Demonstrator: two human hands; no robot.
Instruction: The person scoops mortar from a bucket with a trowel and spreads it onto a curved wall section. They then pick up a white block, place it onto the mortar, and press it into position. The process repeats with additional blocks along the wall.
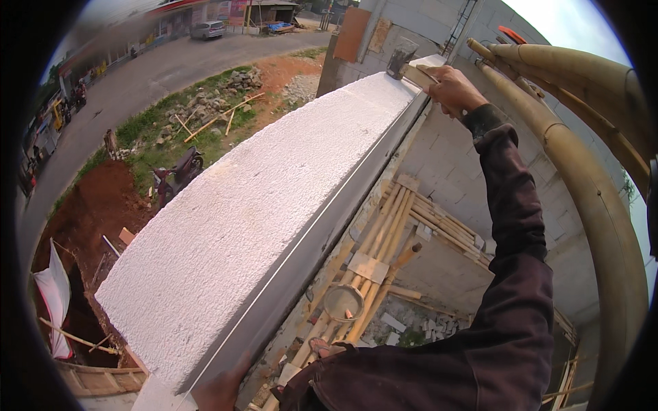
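Note:
A long white aerated concrete block lies along the top of the wall, running from the lower left toward the far end. At that far end my right hand is closed around the wooden handle of a hammer. The hammer's grey head is over the block's far end; whether it touches cannot be made out. My left hand is low at the near end, against or close to the block's side, dark and partly cut off, its fingers unclear. A taut white string follows the block's inner side.
Bamboo scaffold poles lie below on the right, bearing a round bucket and my foot. Thick bamboo poles rise at the right. Beyond the wall are a motorbike, rubble, a dug pit and a road.

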